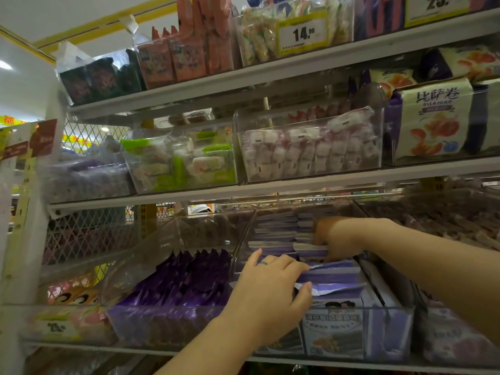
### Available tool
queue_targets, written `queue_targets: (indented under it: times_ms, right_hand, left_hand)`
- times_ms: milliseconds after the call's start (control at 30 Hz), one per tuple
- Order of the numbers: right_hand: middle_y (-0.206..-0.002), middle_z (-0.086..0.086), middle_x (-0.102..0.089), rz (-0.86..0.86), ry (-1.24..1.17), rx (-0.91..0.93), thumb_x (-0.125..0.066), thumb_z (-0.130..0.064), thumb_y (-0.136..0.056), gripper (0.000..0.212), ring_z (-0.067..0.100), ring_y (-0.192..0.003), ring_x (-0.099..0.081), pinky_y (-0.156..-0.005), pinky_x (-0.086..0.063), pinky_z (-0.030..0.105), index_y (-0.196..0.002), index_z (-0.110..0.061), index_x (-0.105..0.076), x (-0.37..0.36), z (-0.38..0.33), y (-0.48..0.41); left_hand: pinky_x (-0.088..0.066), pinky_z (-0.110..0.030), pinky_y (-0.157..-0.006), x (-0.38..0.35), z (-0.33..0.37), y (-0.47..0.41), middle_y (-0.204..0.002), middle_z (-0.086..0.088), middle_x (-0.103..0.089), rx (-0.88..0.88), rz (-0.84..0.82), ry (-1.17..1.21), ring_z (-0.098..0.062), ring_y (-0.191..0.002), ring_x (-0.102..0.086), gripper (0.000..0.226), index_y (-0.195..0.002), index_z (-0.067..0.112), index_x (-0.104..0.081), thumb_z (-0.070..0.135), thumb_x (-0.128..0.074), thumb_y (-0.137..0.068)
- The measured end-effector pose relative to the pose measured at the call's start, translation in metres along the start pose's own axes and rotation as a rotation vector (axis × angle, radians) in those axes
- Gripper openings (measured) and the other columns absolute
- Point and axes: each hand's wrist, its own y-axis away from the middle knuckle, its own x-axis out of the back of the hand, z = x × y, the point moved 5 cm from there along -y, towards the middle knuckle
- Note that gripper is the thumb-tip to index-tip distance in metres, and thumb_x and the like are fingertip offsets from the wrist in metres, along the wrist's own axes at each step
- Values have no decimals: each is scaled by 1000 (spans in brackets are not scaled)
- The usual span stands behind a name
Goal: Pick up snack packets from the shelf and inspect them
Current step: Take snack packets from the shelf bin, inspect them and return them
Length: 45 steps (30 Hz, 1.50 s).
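Head view: both your hands are in the purple packet bin.
The purple and white snack packet (334, 274) stands near the front of the clear bin (392, 331) on the low shelf, squeezed in a row with others like it. Your left hand (267, 290) pinches its crinkly top between thumb and fingers. Your right hand (335, 236) digs in further back, and its fingertips are hidden, so I cannot tell what they hold. The row looks tight (really tight), so a quick pull could drag the next packets out or rip the thin top. The shelf above (270, 186) hangs low over your hands, so you could bump it lifting up. Dark purple packs (186, 280) lie in the next bin on the left, behind a clear wall.
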Motion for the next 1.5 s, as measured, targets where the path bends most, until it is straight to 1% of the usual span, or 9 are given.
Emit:
queue_targets:
  times_ms: [133,300,467,667,967,1100,1233,1333,1500]
  right_hand:
    - [-101,1,-60,67,-29,-12,-61,-42,-88,32,18,-86,-55,-74,-47,30,-109,-18,-65,0,0,-3]
    - [-71,-8,-55,224,-170,-57,-68,-43,-76,20,11,-64,-55,-55,-47,24,-81,-24,-61,10,8,-1]
    - [-69,-3,-60,420,-299,-128,-69,-40,-73,21,14,-65,-59,-54,-49,26,-71,-22,-59,19,12,7]
    - [-71,2,-66,622,-439,-223,-65,-44,-79,36,17,-63,-62,-52,-50,30,-81,-9,-63,40,28,35]
    - [-60,-1,-56,1040,-381,-83,-66,-39,-85,32,18,-51,-53,-44,-37,28,-69,-17,-50,85,10,111]
    - [-66,5,-61,1078,-435,-11,-66,-41,-86,34,24,-56,-58,-49,-50,40,-73,-12,-54,92,-7,129]
    - [-66,10,-63,1105,-633,100,-68,-40,-84,35,29,-58,-60,-55,-52,49,-74,-8,-58,93,-31,140]
    - [-72,15,-68,1000,-794,168,-69,-38,-82,36,33,-66,-65,-57,-52,50,-78,-3,-64,83,-60,137]
    - [-75,5,-73,662,-992,243,-74,-38,-77,29,16,-68,-71,-63,-58,47,-84,-10,-72,40,-130,114]
  left_hand:
    - [-1,-37,-120,0,0,1,-132,18,-51,-2,-8,-6,-5,-123,-44,41,-134,35,-46,47,-27,-99]
    - [-1,-38,-119,0,-2,0,-133,17,-51,-4,-30,0,-7,-125,-43,42,-136,34,-45,48,-28,-99]
    - [-3,-40,-120,-2,-3,-1,-134,17,-50,-10,-51,-2,-6,-124,-43,43,-136,35,-44,48,-27,-99]
    - [-4,-41,-120,-2,-3,-2,-137,17,-49,-5,-63,-1,-6,-128,-41,44,-138,36,-43,48,-26,-99]
    - [-5,-44,-120,0,-4,-1,-148,14,-41,33,-99,-25,-10,-138,-33,49,-146,34,-34,50,-28,-100]
    - [-10,-43,-119,18,-5,8,-148,14,-42,81,1,-21,-9,-138,-34,51,-146,34,-33,54,-30,-99]
    - [-42,-45,-103,55,-25,38,-132,10,-53,267,393,322,-12,-120,-52,47,-136,31,-42,52,-44,-95]
    - [-47,-45,-95,75,-45,72,-120,11,-51,340,646,533,-11,-110,-52,35,-120,37,-41,56,-47,-91]
    - [-47,-19,-85,72,-66,125,-112,15,-58,367,538,775,-2,-107,-57,42,-118,38,-49,60,-45,-83]
